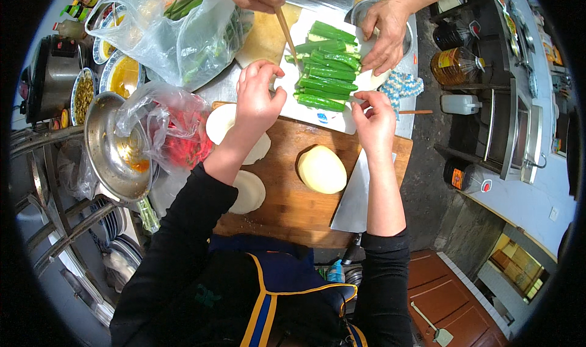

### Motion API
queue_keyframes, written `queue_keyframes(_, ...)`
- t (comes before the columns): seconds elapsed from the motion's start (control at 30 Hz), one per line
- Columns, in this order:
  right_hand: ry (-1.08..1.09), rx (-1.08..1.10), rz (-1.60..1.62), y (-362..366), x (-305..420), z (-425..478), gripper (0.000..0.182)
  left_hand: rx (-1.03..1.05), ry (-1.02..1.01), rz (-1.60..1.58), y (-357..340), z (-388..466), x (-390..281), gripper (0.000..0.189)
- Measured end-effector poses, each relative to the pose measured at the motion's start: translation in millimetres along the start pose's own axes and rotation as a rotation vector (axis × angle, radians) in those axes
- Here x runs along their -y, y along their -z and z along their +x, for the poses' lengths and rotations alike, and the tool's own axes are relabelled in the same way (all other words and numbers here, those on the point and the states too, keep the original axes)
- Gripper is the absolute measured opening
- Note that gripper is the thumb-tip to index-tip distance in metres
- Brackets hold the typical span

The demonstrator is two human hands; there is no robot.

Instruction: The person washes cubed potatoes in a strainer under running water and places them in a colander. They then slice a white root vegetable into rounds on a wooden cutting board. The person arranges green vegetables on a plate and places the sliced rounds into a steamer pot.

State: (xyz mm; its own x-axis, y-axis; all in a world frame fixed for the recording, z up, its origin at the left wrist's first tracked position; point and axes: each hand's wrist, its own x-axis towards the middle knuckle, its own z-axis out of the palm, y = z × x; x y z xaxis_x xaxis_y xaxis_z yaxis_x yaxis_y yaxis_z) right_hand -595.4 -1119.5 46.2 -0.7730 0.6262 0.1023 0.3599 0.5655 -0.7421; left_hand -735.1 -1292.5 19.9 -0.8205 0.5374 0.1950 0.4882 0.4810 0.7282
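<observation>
Cucumber strips point(330, 80) lie in a row on a white rectangular plate point(336, 123). My left hand point(260, 88) is at the plate's left side, fingers apart, with nothing visible in it. My right hand point(376, 113) is by the lower right corner, thumb and forefinger slightly apart; I cannot tell if it touches the plate. Below lies a wooden cutting board point(288, 200) with a peeled, pale yellow potato-like piece point(322, 169), a cleaver point(352, 200) under my right forearm, and round dough wrappers point(247, 192) at the left.
Across the counter, another person's hands point(387, 31) hold a chopstick-like stick point(287, 33) and reach over the plate. At left are a plastic bag of green vegetables point(183, 40), a bag of red shreds point(185, 136), a steel bowl point(107, 150) and sauce bowls point(124, 76). A crocheted cloth point(403, 88) lies right.
</observation>
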Motion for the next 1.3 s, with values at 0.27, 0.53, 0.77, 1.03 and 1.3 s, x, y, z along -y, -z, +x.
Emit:
queue_keyframes(0.27,0.072,0.086,-0.134,4.6,-2.3,-3.0,0.017,0.049,-0.162,0.156,8.8,-2.7,-10.0,0.009)
queue_keyframes(0.53,-0.201,0.156,-0.202,-3.5,21.8,-0.7,0.019,0.064,-0.132,0.133,1.0,-1.4,-9.6,0.007)
queue_keyframes(0.77,-0.235,0.143,-0.087,1.3,17.3,-2.0,0.020,-0.035,-0.074,0.080,-0.8,1.7,-3.9,0.007)
queue_keyframes(1.03,-0.147,0.080,-0.025,7.1,7.1,-5.3,0.017,-0.040,0.006,-0.035,2.9,20.4,6.6,0.022)
queue_keyframes(1.3,-0.081,-0.017,0.033,13.2,6.0,2.3,0.013,-0.014,0.185,-0.240,1.5,39.3,12.9,0.039)
